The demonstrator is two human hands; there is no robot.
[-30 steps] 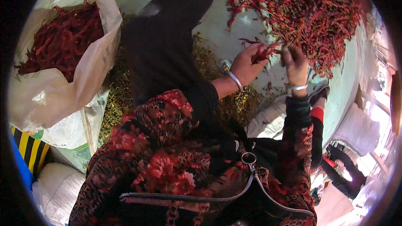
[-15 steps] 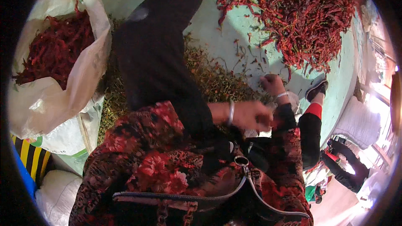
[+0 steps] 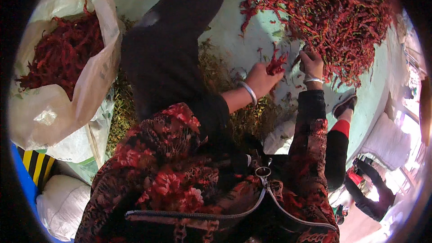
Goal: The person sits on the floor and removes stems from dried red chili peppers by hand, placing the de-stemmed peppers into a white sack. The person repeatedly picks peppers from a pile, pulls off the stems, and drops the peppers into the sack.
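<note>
My left hand [image 3: 261, 81], with a silvery bangle at the wrist, is closed round a small bunch of dried red chilies [image 3: 276, 63]. Their tips stick out past the fingers. Just to its right, my right hand [image 3: 311, 66] is held in a pinch at the lower edge of a big heap of dried red chilies [image 3: 342, 22]. Whatever lies between those fingertips is too small and dark to make out. Beneath and beside the left hand spreads a layer of greenish-brown stems [image 3: 252, 119] on the pale green floor.
An open white sack [image 3: 96, 81], filled with dried red chilies [image 3: 67, 54], stands at the left. My dark-trousered leg [image 3: 166, 49] stretches between it and the heap. A full white sack [image 3: 65, 202] sits at the lower left. Other people [image 3: 371, 189] show at the right.
Both hands have moved up and away from my lap toward the heap. A bunch of chilies now shows in my left hand. The right arm has reached forward to the heap's edge.
</note>
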